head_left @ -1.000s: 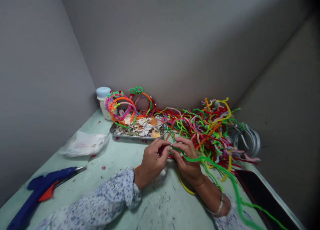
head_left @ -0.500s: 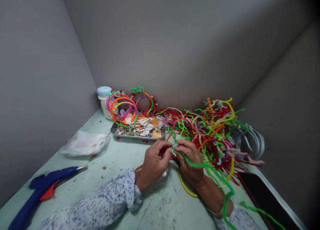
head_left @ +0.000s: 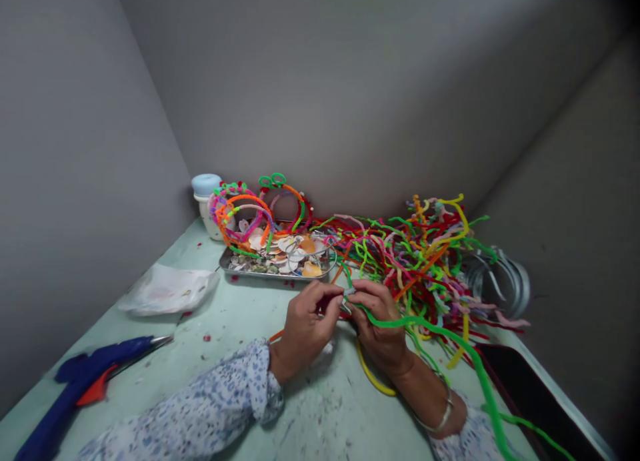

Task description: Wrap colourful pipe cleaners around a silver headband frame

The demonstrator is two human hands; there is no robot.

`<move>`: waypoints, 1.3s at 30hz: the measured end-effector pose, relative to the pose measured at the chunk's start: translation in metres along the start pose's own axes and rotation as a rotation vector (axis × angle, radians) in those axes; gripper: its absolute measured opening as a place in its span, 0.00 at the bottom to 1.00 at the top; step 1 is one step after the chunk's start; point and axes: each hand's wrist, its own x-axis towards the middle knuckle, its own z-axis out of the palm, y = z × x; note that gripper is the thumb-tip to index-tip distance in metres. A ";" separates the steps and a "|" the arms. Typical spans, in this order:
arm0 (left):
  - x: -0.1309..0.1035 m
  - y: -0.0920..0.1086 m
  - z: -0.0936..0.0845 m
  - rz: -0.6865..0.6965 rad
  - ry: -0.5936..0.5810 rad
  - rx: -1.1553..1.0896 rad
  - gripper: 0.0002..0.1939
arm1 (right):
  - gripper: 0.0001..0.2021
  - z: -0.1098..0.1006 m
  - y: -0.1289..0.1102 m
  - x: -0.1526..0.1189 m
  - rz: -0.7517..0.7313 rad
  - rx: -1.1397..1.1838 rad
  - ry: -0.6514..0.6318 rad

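My left hand (head_left: 309,322) and my right hand (head_left: 381,327) meet over the middle of the table, fingertips pinched on a small silvery-grey piece (head_left: 349,292) with green pipe cleaner around it. A long green pipe cleaner (head_left: 430,326) runs from between the fingers over my right hand and forearm to the bottom edge. Part of what the fingers hold is hidden by them. Beneath my right hand a yellow pipe cleaner (head_left: 371,374) curves on the table, and an orange one shows beside my left wrist.
Behind my hands sits a metal tray (head_left: 265,275) of shells with decorated hoops (head_left: 245,211). Pipe cleaners (head_left: 400,254) heap to the right, beside metal rings (head_left: 517,284) and a dark phone-like slab (head_left: 535,394). Leftward are a jar (head_left: 210,214), plastic bag (head_left: 170,289) and blue glue gun (head_left: 90,374).
The long green pipe cleaner's loose part has swung right and straightened, uncovering the bracelet on my right wrist. Both hands keep nearly the same place and pinch.
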 end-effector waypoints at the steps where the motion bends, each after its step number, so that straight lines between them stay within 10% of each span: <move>1: 0.000 0.000 0.000 -0.003 -0.002 0.003 0.07 | 0.12 0.000 0.000 0.000 -0.001 -0.001 0.001; 25: 0.002 -0.004 -0.004 0.087 -0.047 0.005 0.07 | 0.07 0.001 -0.005 0.005 0.009 -0.005 0.048; 39: 0.030 0.010 -0.011 -0.527 -0.275 -0.414 0.14 | 0.08 0.000 -0.004 0.005 -0.001 -0.008 0.055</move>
